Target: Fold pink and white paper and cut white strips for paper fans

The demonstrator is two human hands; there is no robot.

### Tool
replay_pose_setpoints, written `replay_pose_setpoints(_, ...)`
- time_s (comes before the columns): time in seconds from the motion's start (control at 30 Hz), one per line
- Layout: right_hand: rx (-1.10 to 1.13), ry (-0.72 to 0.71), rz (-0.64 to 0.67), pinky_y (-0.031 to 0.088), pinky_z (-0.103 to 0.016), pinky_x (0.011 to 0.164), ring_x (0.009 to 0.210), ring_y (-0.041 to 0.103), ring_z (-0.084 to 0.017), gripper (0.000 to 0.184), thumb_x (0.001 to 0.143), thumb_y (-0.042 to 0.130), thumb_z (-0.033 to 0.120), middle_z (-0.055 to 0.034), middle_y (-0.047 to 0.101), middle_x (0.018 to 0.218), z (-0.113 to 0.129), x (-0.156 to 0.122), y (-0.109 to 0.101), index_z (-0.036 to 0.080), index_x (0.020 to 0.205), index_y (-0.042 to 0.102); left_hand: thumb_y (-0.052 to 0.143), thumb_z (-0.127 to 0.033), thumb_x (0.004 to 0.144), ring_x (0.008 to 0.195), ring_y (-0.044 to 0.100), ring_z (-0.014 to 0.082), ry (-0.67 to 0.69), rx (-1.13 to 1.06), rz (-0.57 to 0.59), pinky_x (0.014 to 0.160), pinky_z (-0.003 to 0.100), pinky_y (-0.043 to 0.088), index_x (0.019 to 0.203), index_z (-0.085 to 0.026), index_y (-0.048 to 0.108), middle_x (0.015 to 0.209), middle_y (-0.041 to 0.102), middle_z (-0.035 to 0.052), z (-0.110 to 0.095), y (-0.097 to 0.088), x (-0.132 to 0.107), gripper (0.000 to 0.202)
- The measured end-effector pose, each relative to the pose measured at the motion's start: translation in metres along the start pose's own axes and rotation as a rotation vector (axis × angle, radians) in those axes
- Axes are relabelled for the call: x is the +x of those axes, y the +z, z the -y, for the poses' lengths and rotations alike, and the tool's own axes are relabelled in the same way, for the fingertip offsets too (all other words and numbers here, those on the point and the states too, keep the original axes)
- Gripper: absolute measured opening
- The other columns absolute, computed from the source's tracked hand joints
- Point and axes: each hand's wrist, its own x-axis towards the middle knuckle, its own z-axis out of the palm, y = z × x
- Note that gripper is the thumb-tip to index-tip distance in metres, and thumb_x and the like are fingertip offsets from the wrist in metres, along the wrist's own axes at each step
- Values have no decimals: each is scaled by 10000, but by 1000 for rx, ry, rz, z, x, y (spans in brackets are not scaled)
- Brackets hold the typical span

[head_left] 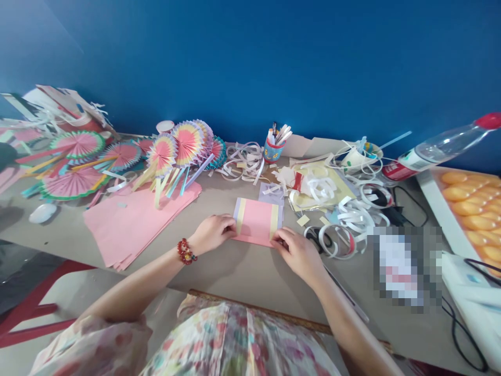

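The left hand pinched the left edge of a pink paper sheet with yellow and lavender side bands, which lay between both hands on the grey table, near edge running left to right, longer side unclear. The right hand, equally close, pinched its near right corner. Farther right, a clear plastic red-capped bottle bore a red-and-white label, its writing unreadable
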Motion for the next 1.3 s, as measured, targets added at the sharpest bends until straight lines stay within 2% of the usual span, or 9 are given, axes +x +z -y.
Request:
replay_pose_setpoints(0.63,3,-5,-14,401,-272,616,702,606,-178,89,908,520,247,-20,631,805,-3,0,2,233,825,550,570,-217,916,701,585,134,52,28,-20,704,246,395,765,-193,612,791,620,-7,4,4,-4,158)
replay_pose_setpoints(1.0,165,57,97,421,-252,643,722,585,-157,96,879,537,217,-19,617,850,-6,5,-12,223,792,578,547,-206,918,695,581,138,77,56,-41,700,254,374,783,-194,600,793,615,-7,7,8,-5,146)
replay_pose_setpoints(1.3,208,65,159,429,-232,637,699,587,-135,91,847,586,168,-2,623,810,-11,9,-15,209,769,610,527,-210,924,684,572,135,77,66,-31,682,251,380,779,-191,601,787,613,-3,8,9,-4,163)
